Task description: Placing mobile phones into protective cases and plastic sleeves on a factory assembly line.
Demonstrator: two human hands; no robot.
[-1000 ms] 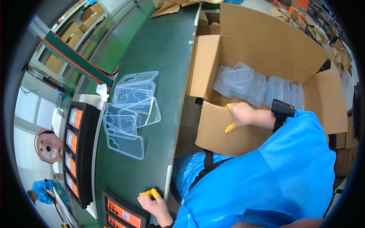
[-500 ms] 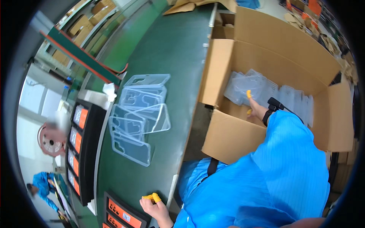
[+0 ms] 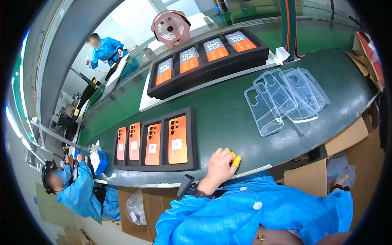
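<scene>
My left hand [image 3: 222,165] rests at the near edge of the green table, fingers curled in, yellow covers on some fingertips and nothing seen in it. At the far right, my right hand [image 3: 339,182] is down inside a cardboard box, against clear phone cases [image 3: 342,166]. One yellow-covered fingertip shows there; the other fingers are hidden. On the table, right of centre, several clear phone cases [image 3: 263,110] lie in an overlapping pile. Left of my left hand, a black foam tray [image 3: 192,143] holds several orange phones [image 3: 178,141], camera side up.
Behind stands a stack of black trays [image 3: 212,69] with orange-and-grey phones. A pink fan [image 3: 170,27] is beyond it. The cardboard box [image 3: 306,177] stands against the table's right edge. Co-workers in blue work at left [image 3: 87,188] and far left [image 3: 107,48]. A blue bin [image 3: 98,161] is near one.
The view has swung left, bringing the orange phones and co-workers into view. My right hand stays in the box among the clear cases. My left hand remains curled on the table edge.
</scene>
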